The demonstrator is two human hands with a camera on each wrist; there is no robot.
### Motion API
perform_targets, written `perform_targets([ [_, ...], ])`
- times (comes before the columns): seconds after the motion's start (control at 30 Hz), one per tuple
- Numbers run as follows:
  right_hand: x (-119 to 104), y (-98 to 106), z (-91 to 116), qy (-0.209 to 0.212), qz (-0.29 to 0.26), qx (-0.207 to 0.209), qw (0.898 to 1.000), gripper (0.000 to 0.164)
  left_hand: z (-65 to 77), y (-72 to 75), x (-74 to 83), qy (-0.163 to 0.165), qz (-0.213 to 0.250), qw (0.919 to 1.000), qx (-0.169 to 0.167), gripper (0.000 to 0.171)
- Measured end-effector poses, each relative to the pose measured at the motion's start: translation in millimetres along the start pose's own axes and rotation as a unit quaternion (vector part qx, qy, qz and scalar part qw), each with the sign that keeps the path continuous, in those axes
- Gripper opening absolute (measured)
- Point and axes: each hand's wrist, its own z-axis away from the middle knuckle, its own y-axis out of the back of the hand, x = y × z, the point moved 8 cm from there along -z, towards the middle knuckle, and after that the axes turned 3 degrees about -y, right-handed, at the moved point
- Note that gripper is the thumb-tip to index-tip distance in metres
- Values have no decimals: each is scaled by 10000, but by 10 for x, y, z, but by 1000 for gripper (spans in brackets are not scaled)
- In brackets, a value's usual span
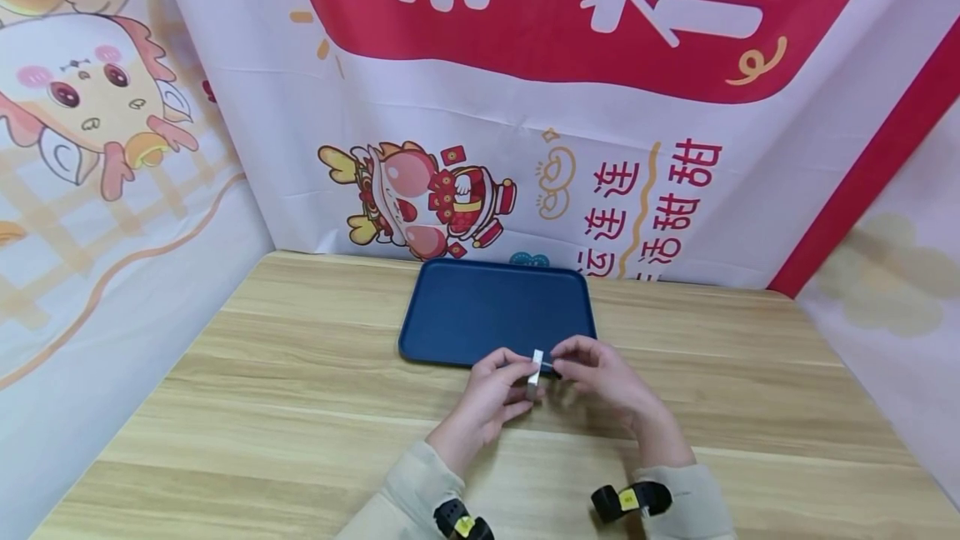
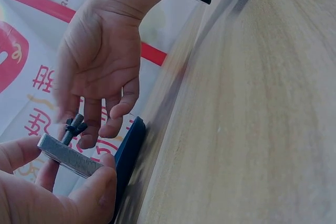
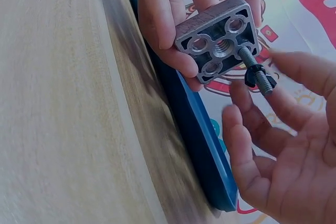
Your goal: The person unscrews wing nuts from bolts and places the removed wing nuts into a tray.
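My left hand [image 1: 487, 398] grips a square metal block [image 3: 210, 43] by its edges, holding it above the table in front of the tray. The right wrist view shows its face with several round holes, a threaded one at the centre. A threaded bolt [image 3: 248, 57] sticks out from one corner hole. On the bolt sits a black wing nut [image 3: 252, 77], short of the bolt's end. My right hand [image 1: 600, 373] is beside the bolt, its fingers loosely bent and spread about the wing nut. Its thumb is blurred in the left wrist view; any contact with the nut is unclear.
A dark blue tray [image 1: 498, 315] lies at the back of the wooden table [image 1: 300, 407], just beyond the hands. Behind the table hangs a printed cloth [image 1: 465, 98], with more cloth on both sides. Black straps circle both wrists.
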Motion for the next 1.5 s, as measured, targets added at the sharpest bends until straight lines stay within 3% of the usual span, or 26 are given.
perform_targets([
  [0.2,50,106,8,-434,-368,588,9966,44,-1,5,3,-22,-14,10000,29,8],
  [0.43,97,36,4,-646,-529,345,9959,38,1,11,7,-36,-30,10000,67,9],
  [0.8,94,-19,-5,-566,-991,207,9933,24,4,13,9,-33,-18,10000,43,9],
  [1.0,80,-30,11,-527,-1053,-10,9930,25,11,20,14,-43,-22,10000,47,10],
  [1.5,65,44,5,-344,-583,110,9976,25,24,35,16,8,6,10000,63,11],
])
